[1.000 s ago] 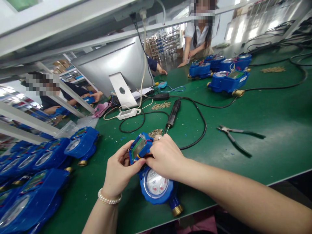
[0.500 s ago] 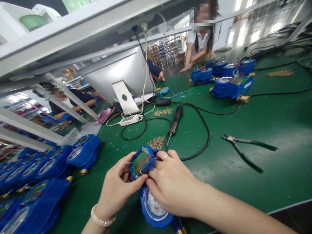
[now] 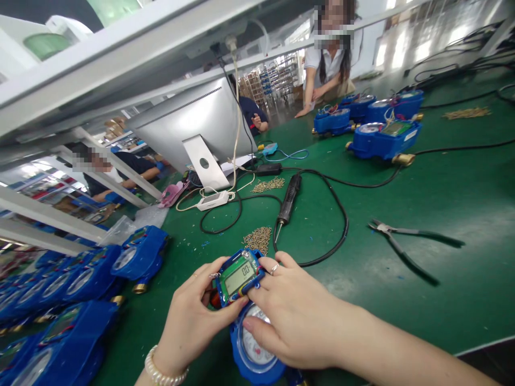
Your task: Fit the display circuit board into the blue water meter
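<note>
A blue-framed display module (image 3: 240, 274) with a green board and a lit LCD lies above the round dial of a blue meter (image 3: 257, 343). My left hand (image 3: 193, 311) grips the module's left side, thumb along its lower edge. On the module's right side rest the fingers of my right hand (image 3: 293, 311), and its thumb lies over the dial. Coloured wires show at the module's lower right edge. A pile of small screws (image 3: 257, 239) is just beyond the module, beside the tip of a black electric screwdriver (image 3: 290, 199).
Cutting pliers (image 3: 402, 241) lie at the right. Blue meters (image 3: 96, 271) crowd the left, and others (image 3: 382, 140) stand at the back right. A monitor (image 3: 197, 123), cables and a second screw pile (image 3: 268, 185) are behind. A person (image 3: 330, 69) leans at the far edge.
The module has tilted flatter towards the camera, and digits now show on its LCD. My right thumb has moved apart from the module over the dial.
</note>
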`<state>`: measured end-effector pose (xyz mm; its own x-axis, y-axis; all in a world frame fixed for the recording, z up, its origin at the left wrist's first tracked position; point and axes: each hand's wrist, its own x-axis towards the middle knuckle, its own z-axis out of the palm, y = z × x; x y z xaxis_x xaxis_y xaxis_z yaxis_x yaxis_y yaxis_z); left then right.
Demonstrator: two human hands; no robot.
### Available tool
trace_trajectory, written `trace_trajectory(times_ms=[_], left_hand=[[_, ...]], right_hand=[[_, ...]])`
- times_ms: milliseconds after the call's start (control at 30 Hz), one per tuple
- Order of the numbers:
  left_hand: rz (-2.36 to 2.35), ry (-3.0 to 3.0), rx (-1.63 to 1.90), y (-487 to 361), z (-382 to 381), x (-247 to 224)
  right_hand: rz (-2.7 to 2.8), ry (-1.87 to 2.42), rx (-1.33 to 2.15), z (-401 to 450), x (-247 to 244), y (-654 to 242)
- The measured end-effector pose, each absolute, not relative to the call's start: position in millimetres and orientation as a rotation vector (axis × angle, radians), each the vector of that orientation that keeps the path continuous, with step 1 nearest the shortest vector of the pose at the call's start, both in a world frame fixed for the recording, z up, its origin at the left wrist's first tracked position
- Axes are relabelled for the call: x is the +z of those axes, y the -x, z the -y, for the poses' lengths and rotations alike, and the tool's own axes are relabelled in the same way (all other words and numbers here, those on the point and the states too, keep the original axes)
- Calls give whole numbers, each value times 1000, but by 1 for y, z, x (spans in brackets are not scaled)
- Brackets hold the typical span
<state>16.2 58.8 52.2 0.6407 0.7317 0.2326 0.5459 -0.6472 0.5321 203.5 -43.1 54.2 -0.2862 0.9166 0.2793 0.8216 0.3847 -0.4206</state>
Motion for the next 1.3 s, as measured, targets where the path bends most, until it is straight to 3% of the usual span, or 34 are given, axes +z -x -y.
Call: trace_trajectory(times_ms=[333, 667, 900, 1067, 1300], left_hand=[[-987, -2567, 633, -22, -59, 55], [-1000, -2443, 517, -25, -58, 63], [-1051, -2329, 440, -30, -57, 69], [-1101, -2387, 391, -32, -55, 72], [-1056, -2329, 436, -21, -57, 70]], right_hand=[[2189, 1239, 255, 46, 49, -227], [1621, 1221, 522, 32, 59, -265], [1970, 1140, 723, -9, 58, -249], [2161, 958, 729, -21, 62, -243], [2230, 1045, 678, -22, 68, -243]])
